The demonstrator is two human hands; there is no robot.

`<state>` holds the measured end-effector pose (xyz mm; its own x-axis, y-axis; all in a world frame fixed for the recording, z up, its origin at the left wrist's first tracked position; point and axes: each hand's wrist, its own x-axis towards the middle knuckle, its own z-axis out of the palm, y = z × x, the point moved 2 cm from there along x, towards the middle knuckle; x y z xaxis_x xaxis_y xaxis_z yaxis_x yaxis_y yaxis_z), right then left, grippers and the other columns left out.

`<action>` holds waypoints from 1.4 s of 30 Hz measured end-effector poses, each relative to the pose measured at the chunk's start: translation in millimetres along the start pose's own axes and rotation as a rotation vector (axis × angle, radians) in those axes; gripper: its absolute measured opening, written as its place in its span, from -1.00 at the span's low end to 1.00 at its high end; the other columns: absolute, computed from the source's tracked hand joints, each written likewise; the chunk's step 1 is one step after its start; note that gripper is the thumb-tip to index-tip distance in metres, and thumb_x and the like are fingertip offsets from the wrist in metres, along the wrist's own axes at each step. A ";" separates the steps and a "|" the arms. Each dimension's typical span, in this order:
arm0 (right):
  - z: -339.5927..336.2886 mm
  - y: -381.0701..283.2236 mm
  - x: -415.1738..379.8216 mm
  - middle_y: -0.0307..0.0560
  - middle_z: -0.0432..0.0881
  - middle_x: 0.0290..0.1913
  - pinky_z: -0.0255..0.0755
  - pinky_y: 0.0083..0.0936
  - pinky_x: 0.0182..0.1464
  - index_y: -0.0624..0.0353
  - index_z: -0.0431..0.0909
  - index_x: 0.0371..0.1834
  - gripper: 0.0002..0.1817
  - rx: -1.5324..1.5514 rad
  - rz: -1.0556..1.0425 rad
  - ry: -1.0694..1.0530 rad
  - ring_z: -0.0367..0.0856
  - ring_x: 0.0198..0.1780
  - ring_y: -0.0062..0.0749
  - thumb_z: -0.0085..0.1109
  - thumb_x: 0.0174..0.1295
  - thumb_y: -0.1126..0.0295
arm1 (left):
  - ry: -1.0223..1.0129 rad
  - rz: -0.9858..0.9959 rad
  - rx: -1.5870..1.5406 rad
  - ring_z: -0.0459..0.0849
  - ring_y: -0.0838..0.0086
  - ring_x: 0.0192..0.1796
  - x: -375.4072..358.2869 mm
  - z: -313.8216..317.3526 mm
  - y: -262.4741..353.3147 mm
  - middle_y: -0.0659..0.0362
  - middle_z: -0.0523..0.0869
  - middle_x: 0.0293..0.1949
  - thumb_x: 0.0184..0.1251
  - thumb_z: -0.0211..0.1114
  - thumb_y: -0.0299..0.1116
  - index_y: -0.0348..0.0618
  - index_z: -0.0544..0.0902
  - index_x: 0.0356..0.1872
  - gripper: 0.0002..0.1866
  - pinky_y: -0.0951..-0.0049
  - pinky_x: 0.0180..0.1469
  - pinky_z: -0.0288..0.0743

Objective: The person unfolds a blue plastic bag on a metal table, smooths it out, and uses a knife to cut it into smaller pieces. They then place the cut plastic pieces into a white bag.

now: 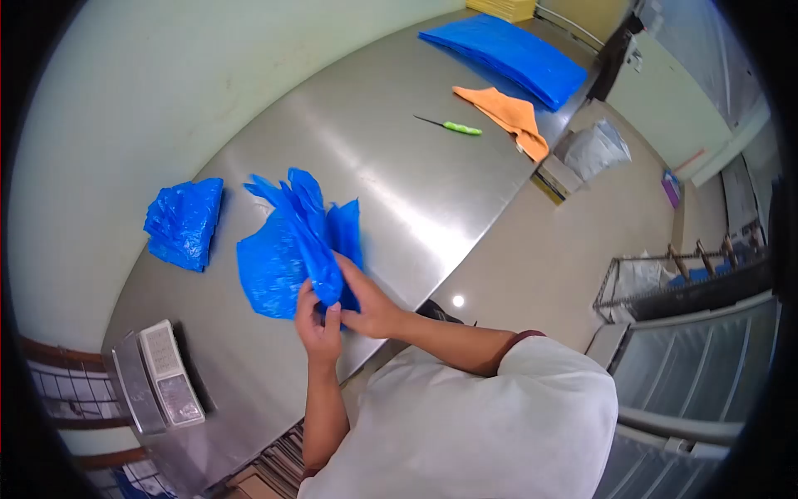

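A crumpled blue plastic bag (278, 258) is gathered between my two hands over the metal table (391, 166). My left hand (318, 328) grips its lower edge, with the fingers curled around the plastic. On the right side of the same bag, my right hand (366, 299) is closed on a bunched fold, its fingers partly hidden behind the plastic. Loose ends of the bag stick up above the hands. A folded blue plastic bag (184, 223) lies to the left, near the wall, apart from both hands.
Farther along the table lie a green-handled knife (461, 128), an orange cloth (509, 116) and a stack of blue plastic sheets (507, 54). A scale-like device (170, 370) stands at the near left. Beyond the table's right edge are a cardboard box (555, 176) and a wire rack (673, 279).
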<state>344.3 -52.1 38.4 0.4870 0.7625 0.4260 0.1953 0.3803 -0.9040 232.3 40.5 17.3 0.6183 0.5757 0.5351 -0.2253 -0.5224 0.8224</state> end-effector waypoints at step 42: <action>-304.8 155.8 80.7 0.06 0.58 0.15 0.56 -0.13 0.13 0.26 0.37 0.28 -0.57 0.954 0.634 0.537 0.63 0.09 -0.10 0.02 0.45 0.25 | 1.203 -0.378 0.166 0.58 0.30 0.09 -83.6 -45.1 -21.5 0.10 0.53 0.15 0.49 0.12 -0.41 -0.07 0.48 0.00 -0.85 0.23 0.13 0.52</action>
<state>673.5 -90.9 -79.1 0.5971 0.7258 -0.3416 -0.7789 0.4230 -0.4630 151.5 32.0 -36.4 -0.4678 0.8650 0.1818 -0.0343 -0.2233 0.9741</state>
